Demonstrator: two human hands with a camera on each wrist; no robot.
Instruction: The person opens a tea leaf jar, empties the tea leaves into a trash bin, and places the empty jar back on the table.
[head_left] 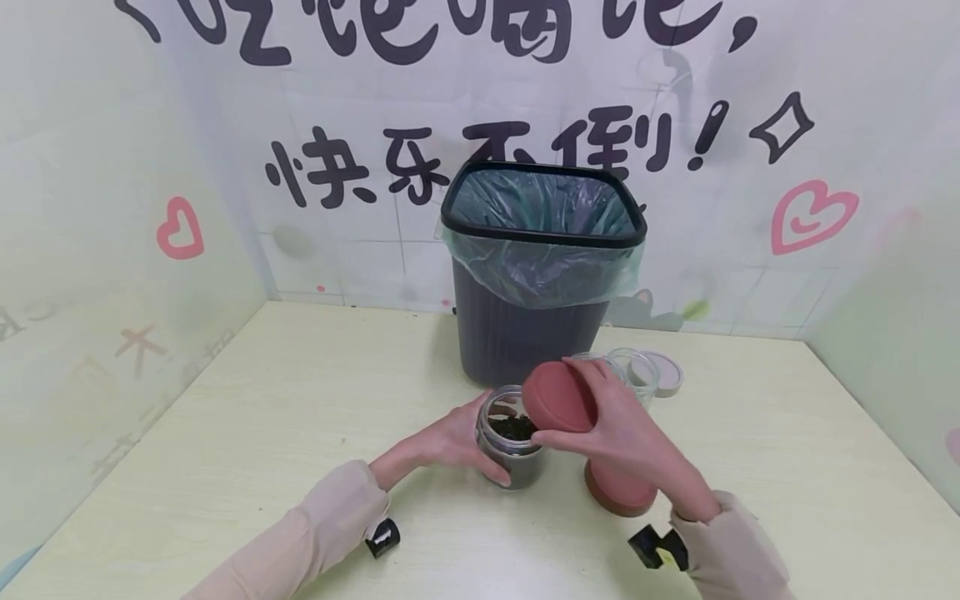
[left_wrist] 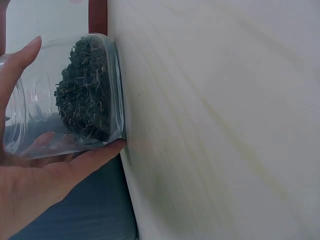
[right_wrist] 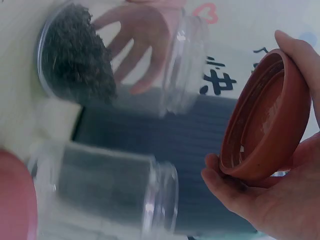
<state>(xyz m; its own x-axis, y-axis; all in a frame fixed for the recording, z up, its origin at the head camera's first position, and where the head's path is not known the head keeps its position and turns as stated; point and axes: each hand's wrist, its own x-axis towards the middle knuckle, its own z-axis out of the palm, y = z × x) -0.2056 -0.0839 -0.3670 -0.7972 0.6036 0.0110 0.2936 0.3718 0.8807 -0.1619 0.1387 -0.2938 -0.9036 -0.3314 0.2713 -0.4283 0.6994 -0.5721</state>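
My left hand [head_left: 453,437] wraps round a clear glass jar [head_left: 517,468] standing on the table, its mouth uncovered. Dark dried leaves, resembling loose tea [left_wrist: 86,92], fill the lower part of the jar. Beside and above its mouth, my right hand [head_left: 624,427] grips a round red lid [head_left: 557,397] by the edge, thumb on one side and fingers on the other. The lid is tilted, and its hollow threaded underside shows in the right wrist view. Below the right hand, a second red lid [head_left: 621,493] lies on the table, partly hidden.
A dark waste bin [head_left: 525,333] with a green liner stands behind the jar against the printed wall. Another clear glass jar [right_wrist: 107,195], without leaves, stands right of the first. Beyond the right hand lies a pale round lid [head_left: 670,377] near clear glass.
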